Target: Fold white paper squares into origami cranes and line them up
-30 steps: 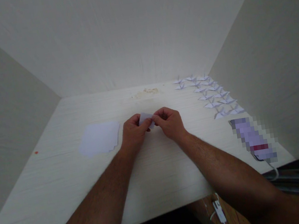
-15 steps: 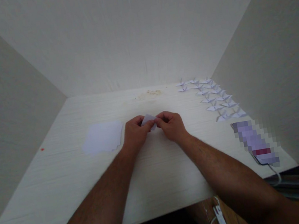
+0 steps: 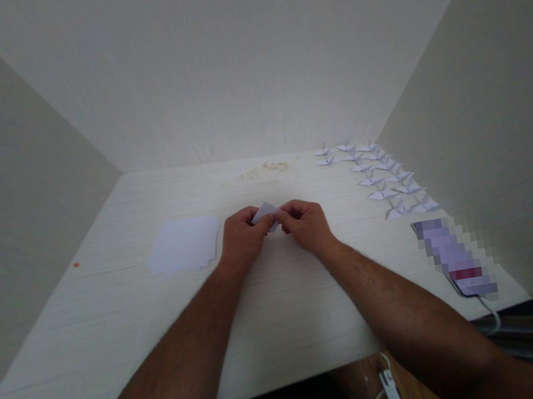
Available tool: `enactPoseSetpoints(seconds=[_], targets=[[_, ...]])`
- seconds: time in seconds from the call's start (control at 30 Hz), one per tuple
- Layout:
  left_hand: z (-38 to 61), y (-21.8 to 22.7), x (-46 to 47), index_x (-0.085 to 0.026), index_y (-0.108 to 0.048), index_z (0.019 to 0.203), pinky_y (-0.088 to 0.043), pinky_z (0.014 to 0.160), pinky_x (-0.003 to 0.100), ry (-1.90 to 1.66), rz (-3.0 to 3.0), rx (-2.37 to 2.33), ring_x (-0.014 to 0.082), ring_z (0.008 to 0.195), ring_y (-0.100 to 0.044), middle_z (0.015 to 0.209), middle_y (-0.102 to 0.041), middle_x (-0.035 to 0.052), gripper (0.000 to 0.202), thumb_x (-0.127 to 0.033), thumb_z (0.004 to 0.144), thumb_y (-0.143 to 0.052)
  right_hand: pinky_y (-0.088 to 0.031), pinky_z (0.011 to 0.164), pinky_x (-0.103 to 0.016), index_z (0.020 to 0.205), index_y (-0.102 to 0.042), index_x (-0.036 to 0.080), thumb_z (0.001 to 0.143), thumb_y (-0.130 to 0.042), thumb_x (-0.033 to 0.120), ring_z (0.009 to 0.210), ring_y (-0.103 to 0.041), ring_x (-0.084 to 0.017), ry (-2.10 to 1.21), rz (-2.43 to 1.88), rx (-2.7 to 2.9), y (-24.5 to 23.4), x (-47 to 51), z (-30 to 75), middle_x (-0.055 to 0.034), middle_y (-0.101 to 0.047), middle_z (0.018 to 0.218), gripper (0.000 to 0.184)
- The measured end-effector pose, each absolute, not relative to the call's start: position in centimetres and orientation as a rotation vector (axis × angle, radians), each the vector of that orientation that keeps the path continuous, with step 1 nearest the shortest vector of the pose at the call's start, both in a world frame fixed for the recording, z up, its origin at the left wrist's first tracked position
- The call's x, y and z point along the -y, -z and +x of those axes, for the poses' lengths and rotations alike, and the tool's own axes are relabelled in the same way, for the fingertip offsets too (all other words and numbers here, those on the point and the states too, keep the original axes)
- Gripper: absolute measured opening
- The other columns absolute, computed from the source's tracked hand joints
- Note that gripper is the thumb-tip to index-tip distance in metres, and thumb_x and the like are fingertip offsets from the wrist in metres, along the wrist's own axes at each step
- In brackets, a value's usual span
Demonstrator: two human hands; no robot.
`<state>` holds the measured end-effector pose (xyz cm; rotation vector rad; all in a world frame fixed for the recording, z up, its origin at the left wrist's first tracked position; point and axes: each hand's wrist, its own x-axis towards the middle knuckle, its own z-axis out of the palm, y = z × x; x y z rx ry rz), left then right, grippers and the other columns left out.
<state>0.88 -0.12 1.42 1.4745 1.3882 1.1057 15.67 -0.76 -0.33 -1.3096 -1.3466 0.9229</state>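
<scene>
Between my two hands is a small folded piece of white paper (image 3: 264, 210), held just above the middle of the table. My left hand (image 3: 244, 235) pinches its left side, thumb on top. On the other side, my right hand (image 3: 305, 223) grips the paper's right edge between thumb and fingers, and the two thumbs almost meet. Part of the paper is hidden under the fingers. Left of my left hand lies a stack of white paper sheets (image 3: 185, 244). Several folded white paper cranes (image 3: 381, 195) stand in rows at the back right.
A phone-like device (image 3: 450, 255), its screen blurred out, lies at the right with a white cable (image 3: 491, 312) running off the table (image 3: 117, 344). Walls close in the left, back and right sides. Below the front edge, a white power strip (image 3: 390, 390) rests on the wooden floor.
The hands keep their pinch on the folded paper and hardly move. The whole view has shifted very slightly. Little else differs.
</scene>
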Motion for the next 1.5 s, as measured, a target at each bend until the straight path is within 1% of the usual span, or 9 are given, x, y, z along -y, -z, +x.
enactPoseSetpoints(seconds=[0.13, 0.3, 0.5, 0.67, 0.8, 0.93, 1.17, 1.37, 1.5], targets=[[0.9, -1.4, 0.1, -0.016, -0.065, 0.061, -0.031, 0.048, 0.023, -1.101, 1.518, -1.396, 0.0101, 0.050, -0.045, 0.052, -0.056, -0.0026, 0.027, -0.040, 0.070, -0.072, -0.037, 0.048, -0.022, 0.070, -0.068, 0.018, 0.076, -0.068, 0.037, 0.049, -0.050, -0.009, -0.955, -1.297, 1.329, 0.3, 0.7, 15.7, 0.0026, -0.059, 0.053, 0.020], [0.8, -1.7, 0.2, -0.016, -0.065, 0.061, -0.033, 0.049, 0.023, -1.101, 1.476, -1.388, 0.0105, 0.050, -0.048, 0.053, -0.059, -0.0013, 0.024, -0.037, 0.068, -0.074, -0.036, 0.047, -0.022, 0.070, -0.067, 0.017, 0.076, -0.067, 0.037, 0.047, -0.049, -0.009, -0.979, -1.278, 1.307, 0.4, 0.6, 15.8, 0.0028, -0.058, 0.052, 0.020], [0.8, -1.0, -0.1, -0.016, -0.066, 0.064, -0.039, 0.052, 0.024, -1.152, 1.286, -1.350, 0.0120, 0.052, -0.054, 0.055, -0.063, 0.0009, 0.028, -0.041, 0.066, -0.077, -0.038, 0.047, -0.023, 0.069, -0.064, 0.018, 0.075, -0.067, 0.040, 0.046, -0.050, -0.010, -1.042, -1.250, 1.239, 0.3, 0.5, 15.6, 0.0030, -0.058, 0.051, 0.023], [0.9, -0.1, -0.7, -0.016, -0.065, 0.069, -0.049, 0.062, 0.028, -1.240, 1.021, -1.156, 0.0133, 0.058, -0.059, 0.061, -0.064, 0.0022, 0.029, -0.042, 0.065, -0.078, -0.041, 0.049, -0.023, 0.069, -0.062, 0.018, 0.074, -0.068, 0.041, 0.046, -0.051, -0.010, -1.051, -1.212, 1.142, 0.4, 0.2, 15.9, 0.0029, -0.059, 0.050, 0.024], [0.7, 0.1, -1.0, -0.016, -0.065, 0.071, -0.048, 0.063, 0.027, -1.335, 1.051, -1.180, 0.0114, 0.058, -0.056, 0.062, -0.062, 0.0002, 0.025, -0.038, 0.065, -0.077, -0.040, 0.048, -0.022, 0.066, -0.061, 0.018, 0.073, -0.068, 0.041, 0.047, -0.051, -0.009, -1.103, -1.252, 1.218, 0.3, 0.4, 15.9, 0.0018, -0.061, 0.053, 0.025], [0.7, 0.4, -1.0, -0.016, -0.066, 0.074, -0.046, 0.058, 0.024, -1.423, 1.092, -1.225, 0.0101, 0.057, -0.054, 0.063, -0.060, -0.0016, 0.024, -0.039, 0.071, -0.073, -0.038, 0.048, -0.022, 0.063, -0.060, 0.018, 0.072, -0.069, 0.035, 0.047, -0.051, -0.009, -1.110, -1.265, 1.324, 0.3, 0.7, 15.7, 0.0023, -0.060, 0.053, 0.021], [1.2, 0.1, -0.5, -0.016, -0.063, 0.070, -0.053, 0.064, 0.028, -1.293, 1.104, -1.172, 0.0136, 0.061, -0.062, 0.066, -0.064, 0.0007, 0.032, -0.044, 0.065, -0.077, -0.037, 0.048, -0.023, 0.063, -0.062, 0.018, 0.072, -0.069, 0.035, 0.046, -0.049, -0.009, -1.067, -1.257, 1.226, 0.1, 0.7, 15.8, 0.0030, -0.058, 0.051, 0.020], [1.3, -1.2, 0.1, -0.017, -0.063, 0.068, -0.047, 0.056, 0.025, -1.307, 1.172, -1.259, 0.0133, 0.056, -0.061, 0.059, -0.062, -0.0006, 0.029, -0.043, 0.069, -0.074, -0.038, 0.048, -0.023, 0.062, -0.060, 0.019, 0.070, -0.070, 0.036, 0.046, -0.050, -0.009, -1.106, -1.208, 1.182, 0.0, 0.7, 15.7, 0.0018, -0.061, 0.054, 0.022], [1.0, -1.2, 0.0, -0.017, -0.064, 0.069, -0.047, 0.059, 0.026, -1.275, 1.231, -1.248, 0.0137, 0.058, -0.060, 0.062, -0.063, -0.0006, 0.027, -0.042, 0.068, -0.075, -0.038, 0.047, -0.023, 0.062, -0.057, 0.019, 0.070, -0.070, 0.037, 0.046, -0.050, -0.009, -1.144, -1.204, 1.209, 0.2, 0.7, 15.8, 0.0009, -0.064, 0.057, 0.023]])
